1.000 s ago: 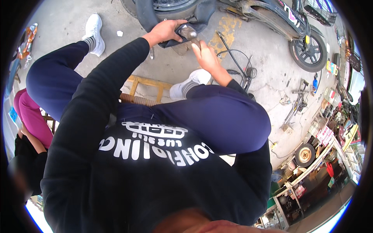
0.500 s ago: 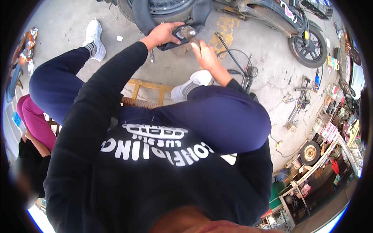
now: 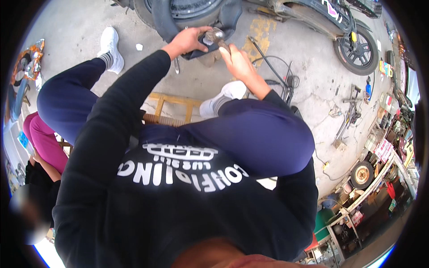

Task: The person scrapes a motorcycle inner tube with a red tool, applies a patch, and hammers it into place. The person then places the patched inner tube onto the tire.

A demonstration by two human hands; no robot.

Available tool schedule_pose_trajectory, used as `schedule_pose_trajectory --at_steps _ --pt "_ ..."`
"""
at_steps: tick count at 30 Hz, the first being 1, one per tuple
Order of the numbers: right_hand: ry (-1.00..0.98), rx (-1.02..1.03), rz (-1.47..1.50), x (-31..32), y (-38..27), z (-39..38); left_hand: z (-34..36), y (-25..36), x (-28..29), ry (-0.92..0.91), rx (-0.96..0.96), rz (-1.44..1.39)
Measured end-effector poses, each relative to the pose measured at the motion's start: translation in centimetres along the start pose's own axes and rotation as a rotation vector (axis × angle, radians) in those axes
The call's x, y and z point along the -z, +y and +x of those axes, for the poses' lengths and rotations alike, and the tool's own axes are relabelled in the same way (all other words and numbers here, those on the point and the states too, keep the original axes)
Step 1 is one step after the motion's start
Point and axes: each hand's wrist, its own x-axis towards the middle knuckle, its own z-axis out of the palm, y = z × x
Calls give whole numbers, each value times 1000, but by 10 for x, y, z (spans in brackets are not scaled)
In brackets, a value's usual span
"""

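Observation:
A black rubber inner tube [image 3: 230, 18] hangs from a wheel [image 3: 187, 10] at the top of the view. My left hand [image 3: 188, 40] is closed on the tube's lower fold, its thumb beside a small pale patch-like spot [image 3: 206, 41]. My right hand [image 3: 237, 63] grips the short wooden handle of a hammer [image 3: 217, 35]. The worn metal head is over the fold, close to my left fingertips; whether it touches the rubber I cannot tell. Beneath the fold, a brownish block [image 3: 207, 59] shows in part.
A low wooden stool [image 3: 172, 102] is under me. To the right lie a black hose with a pump-like tool [image 3: 272, 69] and metal tools [image 3: 349, 117]. A scooter [image 3: 313, 18] stands at upper right. Another person's purple-clad leg [image 3: 44, 134] is at left, cluttered shelves at right.
The hammer's head has tilted and shifted slightly, showing more of its handle. My left hand keeps its place on the tube. The whole view has shifted a little.

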Motion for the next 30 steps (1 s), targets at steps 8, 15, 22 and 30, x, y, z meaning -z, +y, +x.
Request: schedule_pose_trajectory --at_steps 8,15,22,30 --pt "-98 40 -169 10 -18 3 0 -8 1 -318 421 -75" --pt "-123 3 -103 20 -31 -1 -15 -9 -7 -385 521 -70" --pt "-124 48 -106 15 -26 16 -19 -32 -12 -353 523 -77" --pt "-175 21 -145 20 -38 16 -4 -13 4 -355 520 -211"
